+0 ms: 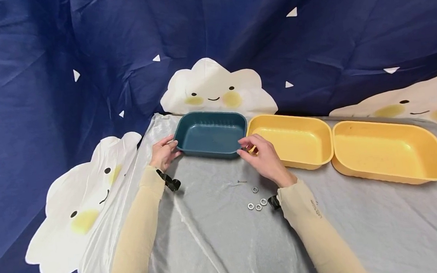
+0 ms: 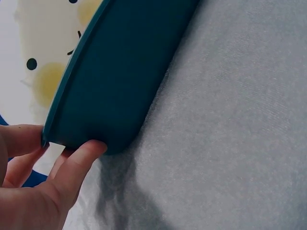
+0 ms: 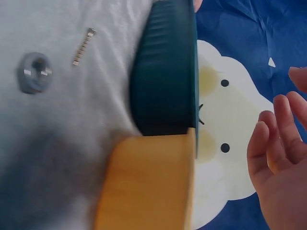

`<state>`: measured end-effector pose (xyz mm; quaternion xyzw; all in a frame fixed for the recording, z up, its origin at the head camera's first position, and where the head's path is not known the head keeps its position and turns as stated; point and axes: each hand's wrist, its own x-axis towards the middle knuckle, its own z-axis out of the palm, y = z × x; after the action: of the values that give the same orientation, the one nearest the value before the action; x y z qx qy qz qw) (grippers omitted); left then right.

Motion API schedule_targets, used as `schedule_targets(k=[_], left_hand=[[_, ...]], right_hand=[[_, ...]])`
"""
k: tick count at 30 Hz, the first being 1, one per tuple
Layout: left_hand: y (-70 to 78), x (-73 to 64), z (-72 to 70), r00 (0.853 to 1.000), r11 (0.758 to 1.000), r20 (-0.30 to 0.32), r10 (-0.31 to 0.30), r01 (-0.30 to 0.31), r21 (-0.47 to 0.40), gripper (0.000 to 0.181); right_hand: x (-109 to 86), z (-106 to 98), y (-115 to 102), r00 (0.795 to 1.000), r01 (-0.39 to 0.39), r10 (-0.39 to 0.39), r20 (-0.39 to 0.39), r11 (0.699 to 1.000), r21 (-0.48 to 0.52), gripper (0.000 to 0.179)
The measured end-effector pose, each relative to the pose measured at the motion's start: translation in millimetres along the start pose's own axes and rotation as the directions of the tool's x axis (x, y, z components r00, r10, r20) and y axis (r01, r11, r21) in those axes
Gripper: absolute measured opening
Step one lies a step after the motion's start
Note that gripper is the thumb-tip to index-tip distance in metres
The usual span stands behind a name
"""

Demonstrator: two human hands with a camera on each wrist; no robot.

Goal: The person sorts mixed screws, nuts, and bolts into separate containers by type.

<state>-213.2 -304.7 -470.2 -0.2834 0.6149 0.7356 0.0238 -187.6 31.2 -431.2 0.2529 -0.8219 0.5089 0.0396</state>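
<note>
The dark teal bin (image 1: 214, 156) stands at the back of the grey cloth. My left hand (image 1: 163, 153) touches its near left corner from outside, fingers at the rim and thumb against the wall (image 2: 112, 81). Over by the near right corner is my right hand (image 1: 260, 156), overlapping the bin's edge in the head view. In the right wrist view its fingers (image 3: 283, 129) are loosely bent with nothing between them. A small screw (image 1: 241, 181) lies on the cloth in front of the bin. Several metal nuts (image 1: 255, 189) lie closer to me, left of the right wrist.
A yellow bin (image 1: 309, 164) stands directly right of the teal one, and a second yellow bin (image 1: 391, 178) adjoins it farther right. Behind the bins hangs a navy cloth (image 1: 202, 22) printed with clouds and white triangles. The grey cloth (image 1: 211, 240) has folds.
</note>
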Motion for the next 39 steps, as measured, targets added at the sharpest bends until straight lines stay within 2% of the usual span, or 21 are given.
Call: schedule_targets(k=[6,17,20,27,39], left_hand=[[1.3,-0.4,0.0,1.0,1.0,0.002,-0.015,0.015,0.001,0.05],[2.4,-1.4,1.0,1.0,1.0,0.0,-0.017,0.017,0.003,0.048],[2.6,-1.7,1.0,1.0,1.0,-0.002,-0.015,0.015,0.008,0.048],[2.8,-0.9,-0.4,1.0,1.0,0.003,-0.016,0.016,-0.003,0.05],[3.7,-1.2,-0.2,0.999,0.999,0.0,-0.033,0.033,-0.014,0.052]], right_hand=[[-13.7,7,9,0.996,-0.065,0.064,0.058,0.998,0.018,0.024],[-29.5,21,25,0.977,-0.129,0.133,0.169,0.991,-0.034,0.016],[-32.4,24,27,0.974,-0.125,0.136,0.181,0.99,-0.068,0.015],[-36.5,29,28,0.97,-0.056,0.089,0.226,0.988,-0.146,0.011],[-44.2,35,38,0.961,-0.037,0.094,0.259,0.975,-0.217,0.011]])
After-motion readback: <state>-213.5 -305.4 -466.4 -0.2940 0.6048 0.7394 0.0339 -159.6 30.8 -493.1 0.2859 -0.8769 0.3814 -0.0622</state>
